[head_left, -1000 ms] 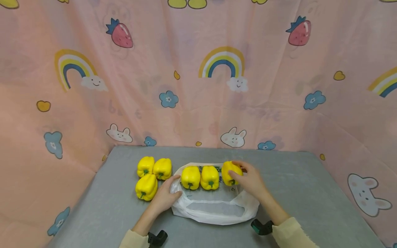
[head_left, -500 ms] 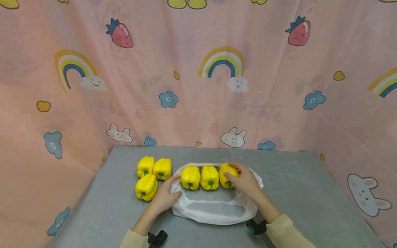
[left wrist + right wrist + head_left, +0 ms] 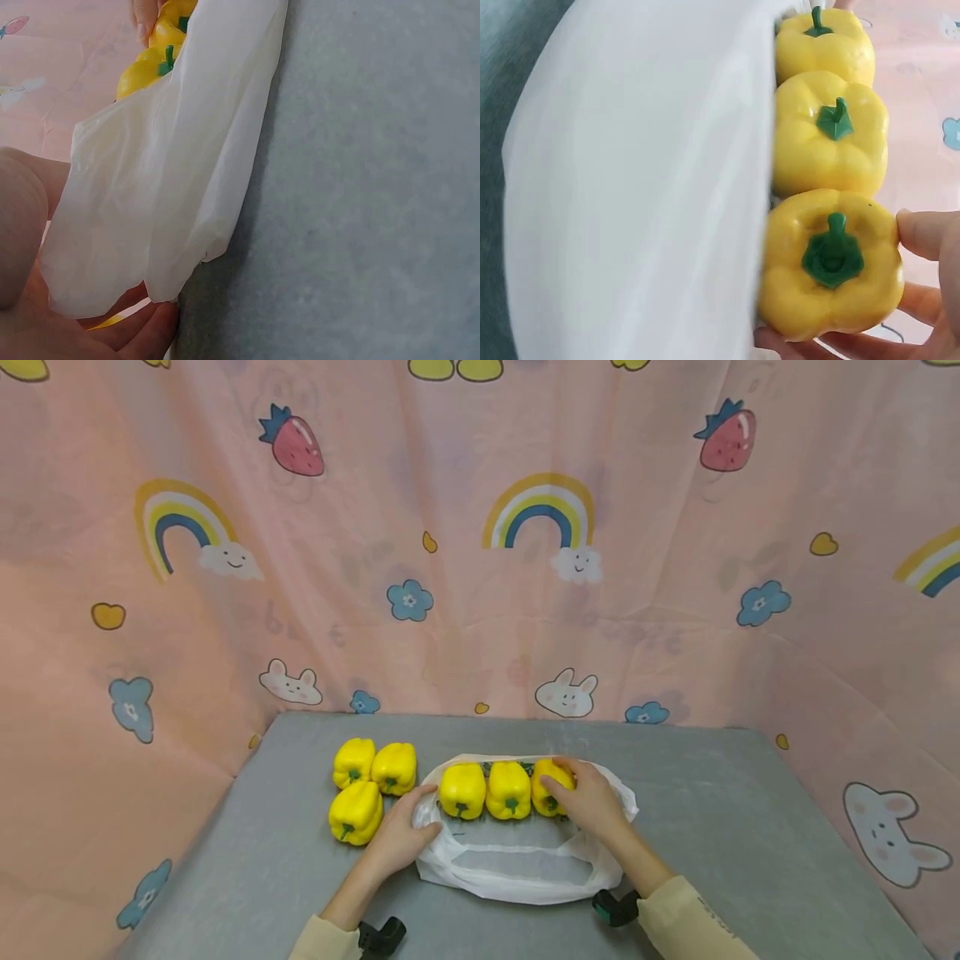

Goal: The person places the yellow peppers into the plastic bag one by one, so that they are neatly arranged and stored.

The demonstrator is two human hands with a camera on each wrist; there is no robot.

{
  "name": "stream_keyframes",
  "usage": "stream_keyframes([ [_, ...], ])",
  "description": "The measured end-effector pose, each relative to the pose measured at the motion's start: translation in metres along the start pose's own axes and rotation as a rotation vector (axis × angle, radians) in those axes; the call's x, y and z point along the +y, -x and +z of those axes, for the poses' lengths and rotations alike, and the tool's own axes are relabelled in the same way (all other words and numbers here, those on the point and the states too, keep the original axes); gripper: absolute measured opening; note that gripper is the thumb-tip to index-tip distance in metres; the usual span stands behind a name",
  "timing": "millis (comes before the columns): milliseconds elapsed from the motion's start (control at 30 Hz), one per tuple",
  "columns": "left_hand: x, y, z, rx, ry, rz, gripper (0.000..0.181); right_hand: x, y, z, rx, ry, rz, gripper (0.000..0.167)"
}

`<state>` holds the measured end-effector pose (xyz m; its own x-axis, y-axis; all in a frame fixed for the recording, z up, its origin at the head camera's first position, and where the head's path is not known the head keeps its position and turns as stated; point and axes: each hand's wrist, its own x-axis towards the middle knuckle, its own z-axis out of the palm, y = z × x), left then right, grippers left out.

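Three yellow peppers (image 3: 508,790) now make a close row within the mouth of the white plastic bag (image 3: 525,885), which lies about midway along the bench (image 3: 750,835), nearer its far edge than the sleeves. The newest change is at the row's right end: a second ago a clear gap parted the end pepper (image 3: 829,262) from the middle one, and now it sits against its neighbour, or all but touching. The right hand (image 3: 592,800) has come leftward with it and has not let go; its thumb and fingers are parted just enough to span the pepper, gripping it at the side and behind.

On the bag's left side, the left hand (image 3: 402,833) has kept its place, thumb and fingers spread wide around the plastic and holding that edge; how tightly, I cannot tell.

Toward the bench's far left corner, the loose cluster (image 3: 356,812) of three more peppers sits unchanged, outside the bag. For the work in hand, I judge this row nearly settled, with only the release of the end pepper lacking. How deep the row sits in the bag is not clear.
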<state>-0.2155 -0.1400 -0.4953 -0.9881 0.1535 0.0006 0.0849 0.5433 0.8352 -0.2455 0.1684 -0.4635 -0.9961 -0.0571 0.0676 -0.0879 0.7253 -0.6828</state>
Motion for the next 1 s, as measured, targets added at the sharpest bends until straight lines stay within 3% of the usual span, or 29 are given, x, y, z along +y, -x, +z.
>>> stream_keyframes([
  [267,0.003,0.0,0.0,0.001,0.002,-0.004,0.056,-0.004,0.006,-0.012,-0.026,0.084,-0.02,0.059],
  [700,0.002,0.001,0.002,0.007,-0.006,-0.001,0.055,-0.001,0.034,-0.046,0.076,-0.066,-0.119,0.043],
  [1000,0.002,0.001,0.001,0.01,-0.01,0.005,0.056,0.002,0.046,-0.065,0.178,-0.102,-0.153,0.038],
])
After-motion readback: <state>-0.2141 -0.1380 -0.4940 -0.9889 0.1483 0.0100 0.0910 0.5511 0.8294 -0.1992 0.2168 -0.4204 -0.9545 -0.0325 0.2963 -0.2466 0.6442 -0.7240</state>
